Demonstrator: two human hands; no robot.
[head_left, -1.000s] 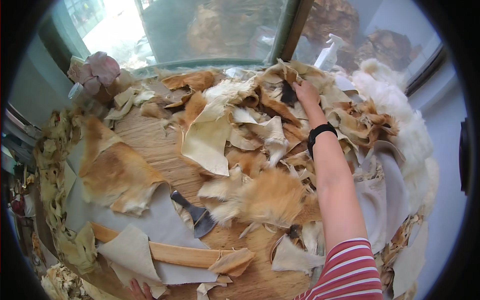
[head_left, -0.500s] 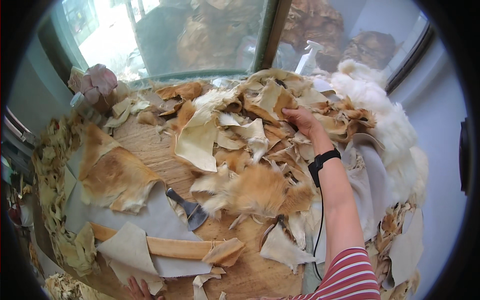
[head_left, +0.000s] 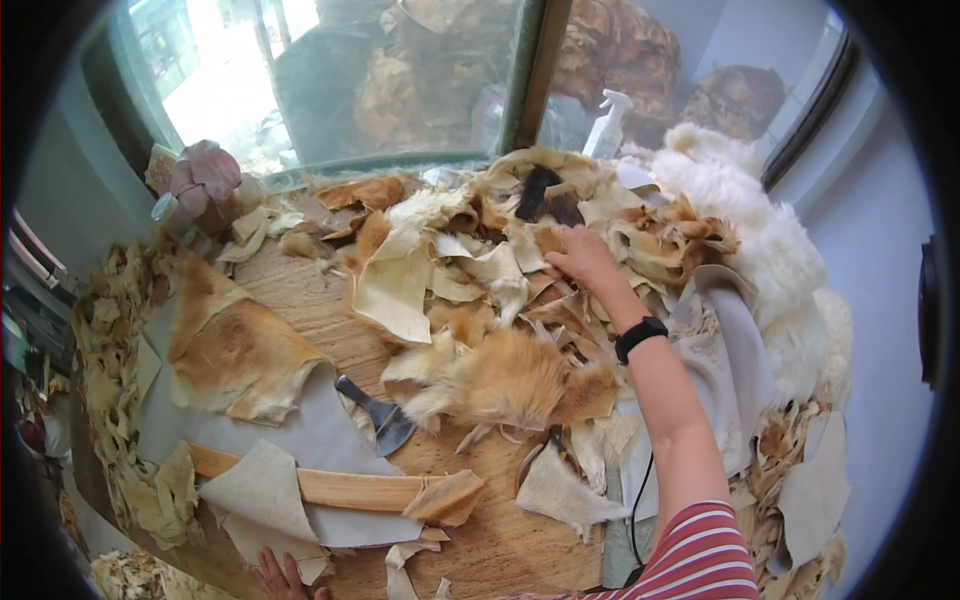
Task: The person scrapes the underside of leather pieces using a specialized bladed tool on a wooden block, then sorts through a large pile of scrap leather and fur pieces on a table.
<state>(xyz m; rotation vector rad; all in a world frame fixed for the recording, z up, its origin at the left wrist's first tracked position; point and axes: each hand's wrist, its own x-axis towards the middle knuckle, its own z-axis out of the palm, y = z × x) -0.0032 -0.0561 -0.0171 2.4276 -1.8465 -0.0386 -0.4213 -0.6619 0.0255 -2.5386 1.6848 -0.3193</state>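
In the heap of fur and hide scraps at the far middle, my right hand [head_left: 586, 262] is closed, its fingertips pinched on a tan hide scrap [head_left: 549, 240]. Dark furry pieces [head_left: 538, 192] show just beyond it. At the lower edge, my left hand [head_left: 283, 577] rests with fingers apart beside a pale hide piece [head_left: 262, 492] draped over a wooden strip [head_left: 365, 490]. A flat, wide-bladed tool [head_left: 390, 424] with a dark handle lies mid-table. Left of it, a brown and white fur hide [head_left: 240, 350] is spread on grey sheeting [head_left: 345, 425]. A fluffy orange fur piece [head_left: 515, 380] lies near my right forearm.
The wooden table [head_left: 300, 275] carries scraps along its left and right edges. White fluffy fur [head_left: 755, 235] is piled at the far right, near a white spray bottle [head_left: 607, 125]. A glass jar [head_left: 175, 218] stands at the far left, before the window [head_left: 400, 90].
My right hand has drawn slightly nearer and left, and the raised brown scrap has come down. Dark furry pieces now show behind it. My left hand stays in place.
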